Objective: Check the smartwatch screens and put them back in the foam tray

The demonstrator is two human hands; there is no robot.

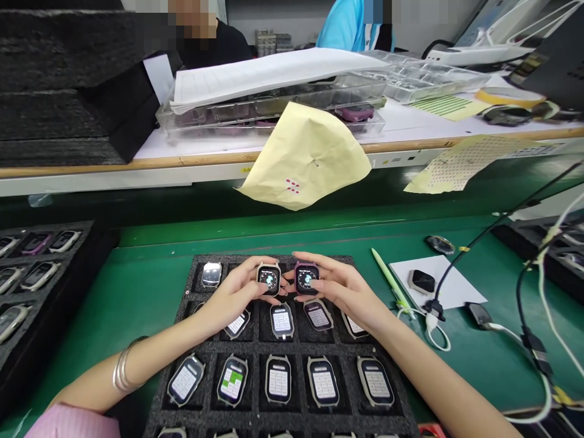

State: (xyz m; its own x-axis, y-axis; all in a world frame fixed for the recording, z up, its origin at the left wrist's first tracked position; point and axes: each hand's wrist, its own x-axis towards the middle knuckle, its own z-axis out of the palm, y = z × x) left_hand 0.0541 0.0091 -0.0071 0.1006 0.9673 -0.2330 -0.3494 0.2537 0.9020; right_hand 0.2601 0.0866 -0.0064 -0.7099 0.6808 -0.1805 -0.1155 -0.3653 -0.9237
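My left hand [249,283] is closed around a light-cased smartwatch [269,277], its thumb on the lit screen. Close beside it, my right hand [333,280] grips a purple-cased smartwatch [306,275], also with the thumb on the display. Both screens face me and show a similar dark page with a teal figure. Below the hands lies a black foam tray [255,347] with watches in its square compartments. Most of these show a white grid; one watch [232,380] has green blocks on its grid. My forearms cover part of the tray.
Another foam tray of watches [86,267] stands at the left. To the right lie a green pen [385,274], a white paper [438,267] bearing a dark watch [422,281], and several cables [524,292]. A shelf [205,165] behind carries clear plastic trays [274,112]; two people are beyond.
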